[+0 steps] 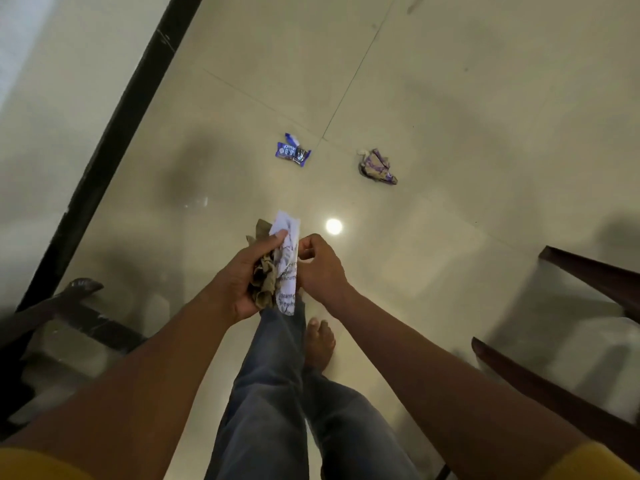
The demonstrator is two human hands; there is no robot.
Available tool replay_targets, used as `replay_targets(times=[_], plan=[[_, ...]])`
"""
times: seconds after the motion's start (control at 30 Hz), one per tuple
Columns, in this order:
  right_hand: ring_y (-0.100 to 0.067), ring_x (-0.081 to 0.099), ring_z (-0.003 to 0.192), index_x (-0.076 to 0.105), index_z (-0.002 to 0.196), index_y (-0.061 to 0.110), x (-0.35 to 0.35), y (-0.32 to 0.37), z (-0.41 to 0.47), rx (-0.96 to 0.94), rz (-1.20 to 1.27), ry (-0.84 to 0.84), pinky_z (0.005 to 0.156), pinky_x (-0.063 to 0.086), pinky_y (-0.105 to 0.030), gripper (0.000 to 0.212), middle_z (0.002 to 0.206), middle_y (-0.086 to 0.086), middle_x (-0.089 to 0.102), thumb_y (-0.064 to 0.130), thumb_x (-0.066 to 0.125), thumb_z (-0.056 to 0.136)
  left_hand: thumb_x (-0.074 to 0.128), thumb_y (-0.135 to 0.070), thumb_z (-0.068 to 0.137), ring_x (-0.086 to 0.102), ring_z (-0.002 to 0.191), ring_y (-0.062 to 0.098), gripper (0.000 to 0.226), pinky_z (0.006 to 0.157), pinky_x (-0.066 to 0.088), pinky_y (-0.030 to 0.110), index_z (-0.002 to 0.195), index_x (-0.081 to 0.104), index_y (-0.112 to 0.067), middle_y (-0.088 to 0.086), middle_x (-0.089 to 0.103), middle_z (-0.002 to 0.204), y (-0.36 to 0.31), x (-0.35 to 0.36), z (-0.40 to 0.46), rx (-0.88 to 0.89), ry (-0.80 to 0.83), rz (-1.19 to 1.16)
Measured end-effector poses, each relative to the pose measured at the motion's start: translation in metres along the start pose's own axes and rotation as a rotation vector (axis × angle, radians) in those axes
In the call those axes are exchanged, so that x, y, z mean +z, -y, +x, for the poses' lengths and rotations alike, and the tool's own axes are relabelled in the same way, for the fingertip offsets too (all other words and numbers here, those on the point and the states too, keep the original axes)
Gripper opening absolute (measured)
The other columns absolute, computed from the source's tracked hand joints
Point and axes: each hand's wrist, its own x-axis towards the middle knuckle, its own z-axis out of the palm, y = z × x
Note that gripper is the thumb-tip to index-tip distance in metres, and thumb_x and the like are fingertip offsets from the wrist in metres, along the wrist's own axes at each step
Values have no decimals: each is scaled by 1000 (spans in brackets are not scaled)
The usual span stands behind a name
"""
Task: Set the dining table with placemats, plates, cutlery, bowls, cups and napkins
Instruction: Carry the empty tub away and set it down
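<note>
Our left hand (242,271) clamps crumpled brown paper (265,277) and a printed white paper (289,258), thumb on top; our right hand's (320,263) fingers pinch the white sheet's edge. Two wrappers (292,152) lie on the floor (450,98).

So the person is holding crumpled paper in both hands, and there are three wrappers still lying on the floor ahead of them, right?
Not quite: the head view shows two wrappers on the floor, not three, a blue wrapper and a purple-and-brown wrapper. The rest holds: the left hand grips the crumpled paper and the right hand pinches its edge.
</note>
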Motion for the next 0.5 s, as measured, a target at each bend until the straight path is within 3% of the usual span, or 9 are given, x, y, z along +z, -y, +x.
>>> replay_targets(times=[0.07,0.13,0.2,0.33,0.43,0.5], plan=[[-10,66,86,64,100,21,-8,8,19,-31,-105,39,74,52,-26,11,97,7,71,24,69,90,59,-31,102,76,87,20,34,78,61,31,119,70,-4,10,79,100,-15,4,10,15,-16,82],[-13,68,94,70,105,21,-18,21,35,-56,-163,102,83,54,-31,20,102,6,72,26,75,87,54,-23,105,72,66,11,23,59,57,21,109,70,-7,2,76,80,-26,0,24,15,-17,89],[-12,67,92,72,103,20,-30,35,46,-74,-136,176,83,54,-31,22,100,7,73,27,81,84,52,-20,105,70,65,10,22,59,56,21,109,72,-10,1,75,80,-41,0,33,-12,-32,52],[-15,66,76,70,104,13,-61,46,73,45,-47,246,67,54,-34,21,89,-2,73,24,80,89,61,-26,100,60,66,14,19,58,55,24,104,71,-9,5,64,82,-68,-9,53,-87,-66,-62],[-20,69,81,69,104,18,-85,30,115,81,-191,113,74,55,-39,22,88,-2,73,28,79,88,68,-32,93,56,69,16,26,61,53,26,106,68,-9,6,59,88,-79,-16,77,-129,-77,-94],[-16,64,86,67,109,21,-102,17,139,82,-342,3,78,46,-29,25,91,3,69,29,78,87,62,-31,98,57,66,15,23,58,52,25,102,69,-10,5,59,85,-81,-19,92,-144,-59,-82]])
